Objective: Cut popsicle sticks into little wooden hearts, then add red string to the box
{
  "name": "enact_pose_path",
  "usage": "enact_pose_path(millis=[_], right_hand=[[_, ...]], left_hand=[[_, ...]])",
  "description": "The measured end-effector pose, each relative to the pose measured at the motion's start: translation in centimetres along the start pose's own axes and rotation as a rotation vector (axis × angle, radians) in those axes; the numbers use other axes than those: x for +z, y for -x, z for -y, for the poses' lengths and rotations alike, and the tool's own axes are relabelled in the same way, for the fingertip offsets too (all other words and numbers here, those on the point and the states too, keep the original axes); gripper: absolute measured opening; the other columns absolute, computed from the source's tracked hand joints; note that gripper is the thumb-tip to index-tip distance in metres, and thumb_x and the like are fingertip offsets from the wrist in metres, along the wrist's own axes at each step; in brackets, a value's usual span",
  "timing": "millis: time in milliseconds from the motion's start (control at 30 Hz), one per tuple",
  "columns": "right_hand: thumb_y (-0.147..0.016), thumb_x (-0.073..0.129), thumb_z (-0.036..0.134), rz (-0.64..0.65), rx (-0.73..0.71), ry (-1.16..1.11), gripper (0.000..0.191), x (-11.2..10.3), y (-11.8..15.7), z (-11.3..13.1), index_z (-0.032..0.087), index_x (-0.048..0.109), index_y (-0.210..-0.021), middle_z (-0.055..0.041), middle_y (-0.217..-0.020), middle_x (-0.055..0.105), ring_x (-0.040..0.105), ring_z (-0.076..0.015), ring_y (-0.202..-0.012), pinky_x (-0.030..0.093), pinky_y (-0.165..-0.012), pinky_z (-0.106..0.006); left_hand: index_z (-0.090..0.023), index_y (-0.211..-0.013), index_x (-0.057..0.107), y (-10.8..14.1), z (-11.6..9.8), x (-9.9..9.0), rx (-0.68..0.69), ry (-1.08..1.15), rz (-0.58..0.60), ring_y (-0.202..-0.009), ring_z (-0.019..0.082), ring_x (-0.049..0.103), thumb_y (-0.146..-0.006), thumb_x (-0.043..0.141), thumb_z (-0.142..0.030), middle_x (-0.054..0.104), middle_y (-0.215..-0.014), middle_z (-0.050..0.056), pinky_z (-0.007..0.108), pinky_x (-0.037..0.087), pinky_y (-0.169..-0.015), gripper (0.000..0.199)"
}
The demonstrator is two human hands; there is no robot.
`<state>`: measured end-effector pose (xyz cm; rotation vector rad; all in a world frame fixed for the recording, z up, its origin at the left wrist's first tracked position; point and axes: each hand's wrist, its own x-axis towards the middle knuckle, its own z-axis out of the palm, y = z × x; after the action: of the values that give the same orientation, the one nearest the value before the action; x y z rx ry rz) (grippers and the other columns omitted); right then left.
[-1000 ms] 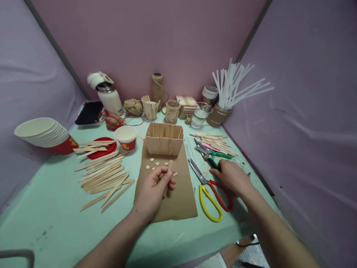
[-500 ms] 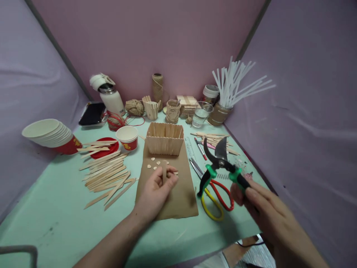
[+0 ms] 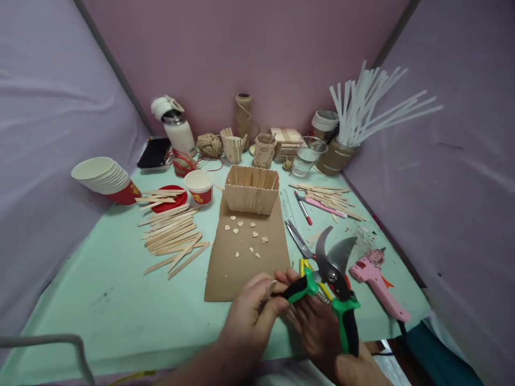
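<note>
Close to the table's front edge, my left hand [image 3: 251, 311] pinches a short piece of wooden craft stick [image 3: 271, 289]. Its fingertips are right beside one handle of the pruning shears [image 3: 332, 275]; whether they touch it I cannot tell. My right hand [image 3: 319, 327] is closed on the shears, which have black and green handles and blades spread apart. Small heart-shaped wood pieces [image 3: 240, 224] and a few chips lie on the brown cardboard [image 3: 231, 273]. Behind them stands a rectangular craft-stick box [image 3: 251, 199]. Scissors [image 3: 298, 240] lie partly hidden under the shears.
Loose craft sticks [image 3: 171, 236] and stacked paper cups [image 3: 107, 179] are at left, beside a paper cup [image 3: 200, 187]. On the right are a pink glue gun [image 3: 378, 284], a marker [image 3: 303, 208] and a jar of white glue sticks [image 3: 338, 156]. A water cup [image 3: 306, 156] stands behind.
My left hand has moved toward me and right with the stick piece. The shears have come down beside it, their handles still apart. The view has shifted, showing the glue gun fully.
</note>
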<state>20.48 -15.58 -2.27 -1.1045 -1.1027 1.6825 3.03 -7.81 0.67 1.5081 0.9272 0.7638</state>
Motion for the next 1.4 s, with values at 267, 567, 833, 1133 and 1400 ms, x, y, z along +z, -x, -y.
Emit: enact_pose_path(millis=[267, 567, 833, 1133, 1400], right_hand=[[-0.070, 0.058, 0.065, -0.069, 0.087, 0.026, 0.093, -0.2, 1.3, -0.4, 0.024, 0.029, -0.148, -0.0110, -0.142, 0.049, 0.025, -0.0323, -0.143, 0.021, -0.115, -0.048], [-0.082, 0.054, 0.044, -0.050, 0.146, 0.375, 0.066, -1.9, 2.1, 4.5, 0.025, 0.041, -0.143, -0.0103, -0.136, 0.056, 0.040, -0.0341, -0.135, 0.031, -0.111, -0.048], [-0.073, 0.054, 0.020, 0.061, 0.293, 0.700, 0.081, 1.7, -1.2, 8.7, 0.022, 0.026, -0.149, -0.0120, -0.146, 0.045, 0.039, -0.0335, -0.135, 0.041, -0.105, -0.047], [-0.070, 0.057, 0.014, 0.025, 0.237, 0.794, 0.074, 3.6, -1.8, 7.5, 0.021, 0.037, -0.141, -0.0128, -0.137, 0.050, 0.045, -0.0295, -0.128, 0.038, -0.106, -0.045], [-0.068, 0.057, 0.013, 0.017, 0.227, 0.855, 0.074, 4.1, -2.6, 7.2, 0.018, 0.038, -0.139, -0.0140, -0.131, 0.051, 0.045, -0.0304, -0.126, 0.036, -0.106, -0.047]], left_hand=[[-0.019, -0.088, 0.069, 0.2, 0.0, 0.5, -0.160, 0.124, 0.007, -0.081, 0.016, 0.056, -0.088, 0.056, -0.030, 0.064, -0.085, 0.004, 0.026, 0.041, -0.074, 0.017], [-0.017, -0.100, 0.059, 0.0, 2.2, -2.5, -0.283, 0.432, -0.299, -0.049, 0.006, 0.043, -0.092, 0.049, -0.043, 0.061, -0.072, 0.001, 0.021, 0.032, -0.047, 0.030], [-0.016, -0.099, 0.061, 0.4, 1.4, -2.8, -0.321, 0.514, -0.315, -0.064, 0.012, 0.060, -0.083, 0.064, -0.035, 0.066, -0.081, 0.004, 0.024, 0.047, -0.059, 0.025], [-0.016, -0.083, 0.061, 1.5, 2.1, -2.0, -0.408, 0.592, -0.392, -0.052, 0.007, 0.050, -0.083, 0.063, -0.040, 0.056, -0.063, -0.002, 0.017, 0.038, -0.047, 0.024], [-0.017, -0.085, 0.062, 0.4, 1.8, -1.7, -0.333, 0.660, -0.482, -0.064, 0.011, 0.060, -0.073, 0.074, -0.036, 0.062, -0.070, -0.001, 0.022, 0.050, -0.063, 0.025]])
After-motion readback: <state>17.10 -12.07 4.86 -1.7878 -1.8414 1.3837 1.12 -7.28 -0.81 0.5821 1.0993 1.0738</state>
